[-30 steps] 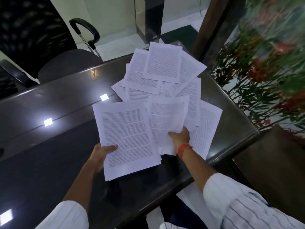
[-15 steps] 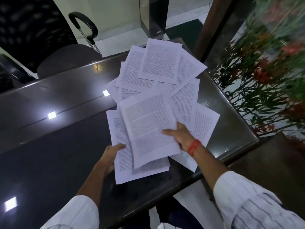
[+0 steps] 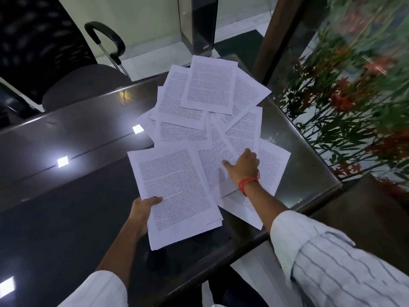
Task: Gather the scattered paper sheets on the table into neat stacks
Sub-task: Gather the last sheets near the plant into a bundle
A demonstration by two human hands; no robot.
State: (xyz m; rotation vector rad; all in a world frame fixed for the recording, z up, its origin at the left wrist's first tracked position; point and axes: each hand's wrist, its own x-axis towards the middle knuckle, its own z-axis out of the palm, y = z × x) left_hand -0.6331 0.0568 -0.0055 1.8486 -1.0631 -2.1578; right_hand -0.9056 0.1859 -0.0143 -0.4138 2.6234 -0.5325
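Observation:
Several printed white paper sheets [image 3: 210, 85] lie overlapping at the right end of a dark glossy table [image 3: 66, 134]. A small gathered stack [image 3: 174, 189] sits nearest me, and my left hand [image 3: 143, 207] grips its lower left edge with the thumb on top. Just right of the stack, my right hand [image 3: 244, 163] rests on a loose sheet [image 3: 214, 165], thumb spread to the left and fingers bent down onto the paper. More sheets spread out beyond and under that hand.
The table's right edge [image 3: 309, 156] runs beside a glass pane with red-flowered plants [image 3: 354, 89] behind it. A black office chair [image 3: 84, 85] stands at the far side. Ceiling lights reflect as bright squares [image 3: 62, 161] on the tabletop.
My right hand has laid its sheet onto the stack in my left hand, let go, and reached right onto another loose sheet. The stack has shifted left.

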